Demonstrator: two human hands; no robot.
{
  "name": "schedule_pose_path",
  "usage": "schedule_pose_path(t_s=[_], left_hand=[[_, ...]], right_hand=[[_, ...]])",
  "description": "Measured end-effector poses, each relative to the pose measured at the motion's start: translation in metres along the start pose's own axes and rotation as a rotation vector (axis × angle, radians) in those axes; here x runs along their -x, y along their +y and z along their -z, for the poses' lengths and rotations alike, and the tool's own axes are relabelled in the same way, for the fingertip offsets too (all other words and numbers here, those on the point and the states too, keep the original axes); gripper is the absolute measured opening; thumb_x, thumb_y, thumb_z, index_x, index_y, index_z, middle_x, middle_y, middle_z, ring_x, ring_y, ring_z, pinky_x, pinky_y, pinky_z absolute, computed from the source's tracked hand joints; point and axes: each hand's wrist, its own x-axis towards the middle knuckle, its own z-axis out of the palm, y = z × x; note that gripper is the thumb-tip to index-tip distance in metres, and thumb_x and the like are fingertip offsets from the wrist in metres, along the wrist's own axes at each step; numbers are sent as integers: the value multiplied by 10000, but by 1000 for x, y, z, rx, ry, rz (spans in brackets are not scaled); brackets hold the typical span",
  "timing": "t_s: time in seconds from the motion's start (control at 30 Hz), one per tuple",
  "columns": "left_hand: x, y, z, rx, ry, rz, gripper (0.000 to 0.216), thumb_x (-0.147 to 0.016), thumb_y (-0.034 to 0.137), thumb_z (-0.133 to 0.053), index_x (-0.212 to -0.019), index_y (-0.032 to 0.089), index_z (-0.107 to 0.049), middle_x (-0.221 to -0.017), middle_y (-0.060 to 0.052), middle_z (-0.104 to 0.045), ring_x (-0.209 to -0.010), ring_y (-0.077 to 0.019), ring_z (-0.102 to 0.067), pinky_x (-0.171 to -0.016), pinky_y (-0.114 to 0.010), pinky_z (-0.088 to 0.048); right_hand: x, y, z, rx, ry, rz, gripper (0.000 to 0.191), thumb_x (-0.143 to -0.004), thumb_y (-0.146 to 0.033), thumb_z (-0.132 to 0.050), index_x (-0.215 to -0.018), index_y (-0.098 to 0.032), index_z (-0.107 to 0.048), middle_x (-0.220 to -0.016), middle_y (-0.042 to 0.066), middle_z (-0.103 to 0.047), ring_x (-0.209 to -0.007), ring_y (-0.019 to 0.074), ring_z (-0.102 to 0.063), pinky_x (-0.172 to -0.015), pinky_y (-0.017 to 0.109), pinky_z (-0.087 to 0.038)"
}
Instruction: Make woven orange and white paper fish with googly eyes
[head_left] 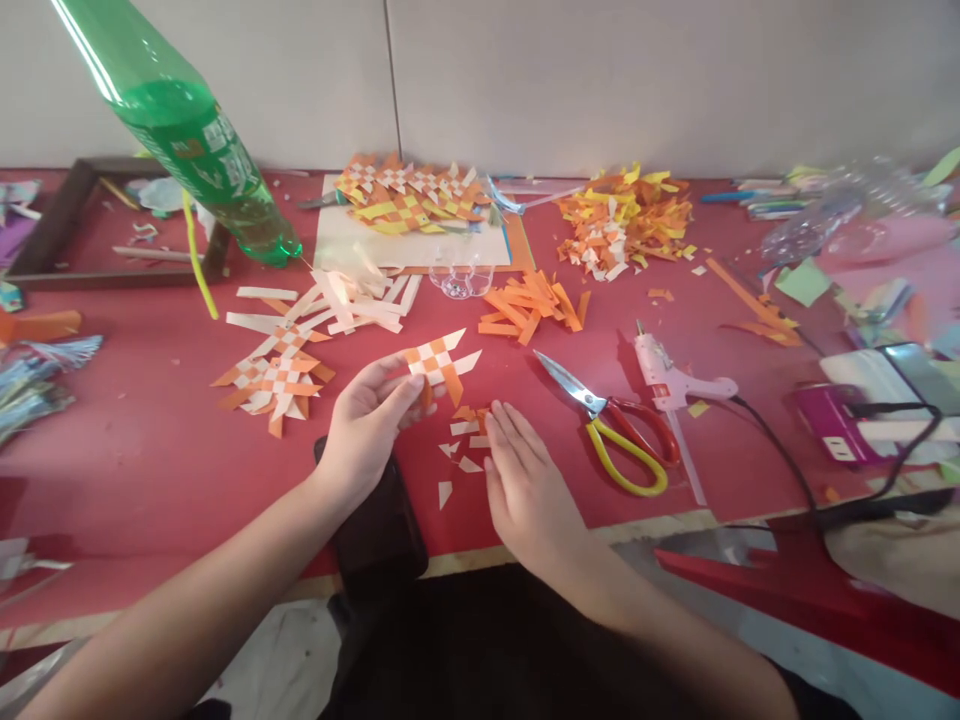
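My left hand point(369, 422) pinches a small woven square of orange and white paper strips point(439, 362), lifted just above the red table point(150, 450). My right hand point(525, 478) lies flat on the table with its fingers stretched out over small paper offcuts point(461, 440). Scissors with red and yellow handles point(611, 425) lie open to the right of that hand. Two finished woven pieces point(276, 380) rest to the left of my left hand.
A glue gun point(664, 375) with a black cord lies beyond the scissors. Loose white strips point(352, 300), orange strips point(529, 305), piles of woven pieces point(409, 195) and scraps point(626, 220) sit further back. A green bottle point(191, 140) leans at left. A dark phone point(375, 525) lies under my left wrist.
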Motion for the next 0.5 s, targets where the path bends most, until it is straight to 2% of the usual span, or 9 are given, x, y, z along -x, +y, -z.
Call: schedule_pose_path(t_s=[0.1, 0.2, 0.3, 0.4, 0.5], left_hand=[[0, 1, 0, 21, 3, 1, 239, -780, 209, -758, -977, 178, -627, -790, 10, -733, -743, -129, -728, -710, -222, -576], [1, 3, -1, 42, 7, 13, 237, -772, 200, -759, -963, 174, -621, -776, 14, -724, -744, -131, -726, -701, -220, -574], [1, 5, -2, 52, 15, 17, 234, -760, 201, -762, -937, 169, -612, -752, 19, -712, -729, -133, -722, -671, -215, -569], [1, 5, -2, 44, 12, 14, 242, -746, 210, -769, -925, 177, -608, -740, 26, -700, -735, -148, -725, -659, -233, -572], [0, 5, -3, 32, 21, 12, 269, -728, 221, -780, -925, 186, -601, -733, 32, -693, -744, -156, -728, -673, -248, -574]], right_hand=[[6, -4, -2, -60, -80, 118, 524, -899, -52, -400, -1421, -28, -437, -1465, 197, -472, -1445, 279, -319, -1128, 487, -435], [4, -9, -1, -72, -72, 73, 499, -930, -92, -401, -1427, -55, -435, -1453, 185, -491, -1429, 272, -354, -1115, 487, -449], [-5, -15, 2, -42, -83, 7, 536, -951, -252, -477, -1433, -24, -419, -1469, 221, -457, -1425, 336, -344, -1103, 537, -441], [-15, -20, 2, -75, -195, 94, 613, -917, -392, -567, -1431, -78, -449, -1511, 178, -417, -1436, 357, -311, -1141, 540, -389], [-17, -23, -3, -120, -238, 213, 444, -930, -306, -573, -1341, -138, -567, -1450, 114, -517, -1398, 288, -396, -1182, 462, -360]])
